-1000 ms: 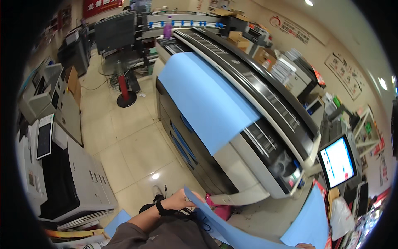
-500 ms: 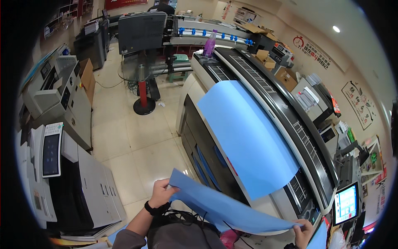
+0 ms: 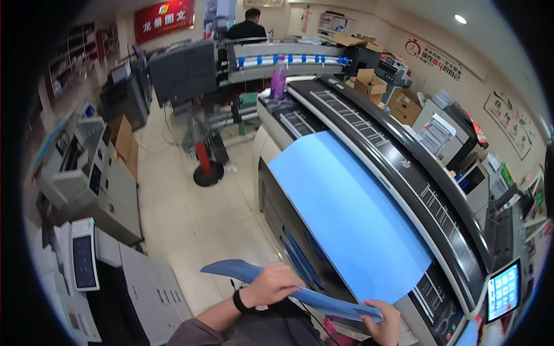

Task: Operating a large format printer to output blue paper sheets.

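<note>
- Left hand point(image 3: 272, 285) and right hand point(image 3: 383, 324) clamp their fingers on a blue sheet point(image 3: 330, 301) beside the wide printer point(image 3: 398, 159).
- Uneven pulling could crease it.

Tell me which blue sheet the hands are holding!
The narrow-looking sheet at bottom middle, held by the left hand and right hand. The big sheet lies on the printer; the blue piece at lower right is untouched.

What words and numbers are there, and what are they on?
I won't copy words out, but here's where they are:
Red sign: large pale characters.
Wall lettering: dark and red, beside a red clock picture.
Right-hand wall panel: dark characters.
Lit screen: too small to read.
Machine cover: small, blurred marks.
Held blue sheet: none visible.
</note>
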Tool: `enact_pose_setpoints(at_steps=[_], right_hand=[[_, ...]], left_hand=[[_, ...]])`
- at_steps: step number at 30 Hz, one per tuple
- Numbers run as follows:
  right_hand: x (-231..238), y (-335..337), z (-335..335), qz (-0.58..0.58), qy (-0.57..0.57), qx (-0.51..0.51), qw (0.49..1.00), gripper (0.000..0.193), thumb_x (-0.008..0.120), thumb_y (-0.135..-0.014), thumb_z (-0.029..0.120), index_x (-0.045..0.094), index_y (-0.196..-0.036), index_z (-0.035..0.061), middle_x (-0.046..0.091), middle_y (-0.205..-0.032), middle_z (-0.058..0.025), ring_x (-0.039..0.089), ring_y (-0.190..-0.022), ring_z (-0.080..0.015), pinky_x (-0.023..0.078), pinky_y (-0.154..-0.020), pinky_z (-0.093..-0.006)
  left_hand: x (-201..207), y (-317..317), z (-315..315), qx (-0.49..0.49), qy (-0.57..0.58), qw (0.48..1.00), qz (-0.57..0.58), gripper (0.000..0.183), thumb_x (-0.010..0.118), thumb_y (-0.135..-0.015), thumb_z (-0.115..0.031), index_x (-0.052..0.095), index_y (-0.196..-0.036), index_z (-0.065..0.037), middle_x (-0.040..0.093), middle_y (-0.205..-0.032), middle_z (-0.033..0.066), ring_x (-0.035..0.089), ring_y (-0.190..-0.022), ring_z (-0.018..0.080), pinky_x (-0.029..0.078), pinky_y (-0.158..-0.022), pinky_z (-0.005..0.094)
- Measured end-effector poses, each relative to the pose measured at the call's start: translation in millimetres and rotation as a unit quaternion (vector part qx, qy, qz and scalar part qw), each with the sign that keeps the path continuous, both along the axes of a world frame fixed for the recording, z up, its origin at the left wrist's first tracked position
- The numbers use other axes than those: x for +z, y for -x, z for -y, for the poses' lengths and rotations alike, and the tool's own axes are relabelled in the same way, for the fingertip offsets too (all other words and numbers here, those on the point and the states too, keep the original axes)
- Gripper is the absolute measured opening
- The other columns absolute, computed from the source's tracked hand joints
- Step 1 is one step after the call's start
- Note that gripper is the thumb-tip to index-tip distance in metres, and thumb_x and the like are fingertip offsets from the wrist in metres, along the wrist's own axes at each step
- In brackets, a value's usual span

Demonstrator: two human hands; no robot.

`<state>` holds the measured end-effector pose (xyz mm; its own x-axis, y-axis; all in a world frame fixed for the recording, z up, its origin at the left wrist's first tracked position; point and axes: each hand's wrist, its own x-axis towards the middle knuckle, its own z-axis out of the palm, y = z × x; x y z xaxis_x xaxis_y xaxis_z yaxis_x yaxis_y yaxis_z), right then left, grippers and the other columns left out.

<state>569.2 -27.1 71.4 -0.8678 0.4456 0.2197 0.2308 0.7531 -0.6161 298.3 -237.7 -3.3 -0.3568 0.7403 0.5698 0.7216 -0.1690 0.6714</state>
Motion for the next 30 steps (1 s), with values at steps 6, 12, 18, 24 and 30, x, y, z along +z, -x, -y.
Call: enact_pose_setpoints(at_steps=[6,12,18,24,30], right_hand=[[-37.0,13.1,-34.8,-0.068,0.098,-0.068,0.991,0.015,0.06,-0.088,0.002,0.072,-0.098,-0.0004,0.073,-0.093,-0.0176,0.071,-0.085,-0.0349,0.055,-0.077,-0.0397],[-37.9,-39.8,-73.7,-0.17,0.069,-0.1,0.978,0.022,0.064,-0.085,0.008,0.069,-0.105,-0.0017,0.073,-0.092,-0.0185,0.071,-0.084,-0.032,0.055,-0.076,-0.0407],[-11.1,-41.9,-75.5,-0.174,0.06,-0.124,0.975,0.03,0.072,-0.077,0.009,0.069,-0.106,-0.0014,0.073,-0.096,-0.0206,0.071,-0.088,-0.0357,0.055,-0.08,-0.0432],[-4.1,-12.0,-52.3,-0.145,0.037,-0.254,0.955,0.011,0.066,-0.079,0.001,0.073,-0.088,0.0001,0.074,-0.095,-0.0163,0.071,-0.09,-0.0294,0.053,-0.084,-0.0384],[-66.7,-27.3,-36.0,-0.204,0.098,-0.484,0.845,0.017,0.061,-0.093,0.013,0.069,-0.089,-0.0018,0.072,-0.086,-0.0147,0.067,-0.081,-0.0251,0.052,-0.08,-0.035]], left_hand=[[5.7,36.8,-51.0,-0.045,0.085,0.994,0.049,0.012,0.083,-0.081,-0.015,0.076,-0.09,-0.01,0.071,-0.08,0.0035,0.066,-0.076,0.0237,0.05,-0.07,0.0374],[-53.4,140.6,-60.9,-0.013,0.202,0.979,0.007,0.016,0.084,-0.079,-0.018,0.076,-0.09,-0.01,0.074,-0.087,0.0066,0.069,-0.086,0.0276,0.053,-0.077,0.039],[-121.6,223.0,-85.5,-0.053,0.295,0.954,0.012,0.011,0.08,-0.078,-0.007,0.077,-0.089,-0.007,0.075,-0.091,0.01,0.069,-0.091,0.0299,0.054,-0.084,0.0396],[-107.3,318.2,-95.2,-0.018,0.191,0.969,0.156,0.013,0.079,-0.074,0.002,0.076,-0.086,-0.003,0.075,-0.092,0.0131,0.071,-0.094,0.0267,0.054,-0.086,0.0364],[-68.6,382.9,-113.9,0.004,0.065,0.955,0.289,0.015,0.081,-0.079,-0.009,0.069,-0.08,0.001,0.071,-0.086,0.0116,0.069,-0.088,0.0235,0.052,-0.087,0.0358]])
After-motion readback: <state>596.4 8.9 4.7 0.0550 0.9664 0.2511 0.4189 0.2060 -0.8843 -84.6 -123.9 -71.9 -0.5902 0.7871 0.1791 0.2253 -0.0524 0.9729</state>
